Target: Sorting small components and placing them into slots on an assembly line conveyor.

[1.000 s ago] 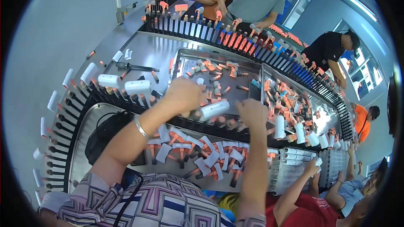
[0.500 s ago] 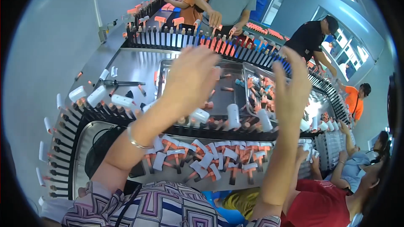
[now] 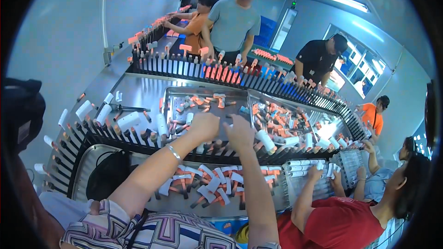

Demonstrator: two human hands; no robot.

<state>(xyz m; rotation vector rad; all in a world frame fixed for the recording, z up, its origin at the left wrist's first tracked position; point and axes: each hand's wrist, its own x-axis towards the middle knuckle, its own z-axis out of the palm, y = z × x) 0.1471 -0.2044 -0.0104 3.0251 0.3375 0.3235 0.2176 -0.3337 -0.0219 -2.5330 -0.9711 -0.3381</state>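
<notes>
1. The white-topped piece nearest my right hand stands tilted along the near row of posts, just right of the tray.
2. My left hand hangs beside the right over the tray's near side, fingers curled in on both — whether they pinch anything, I cannot tell.
3. I judge that my forearms could knock a tilted piece loose, since the posts crowd close beneath them.
4. Nearer me than the tray, a heap of white-and-coral pieces covers part of the metal surface.
5. Beyond the tray — the far row of posts, a co-worker in grey, pale walls and a ceiling light.
</notes>
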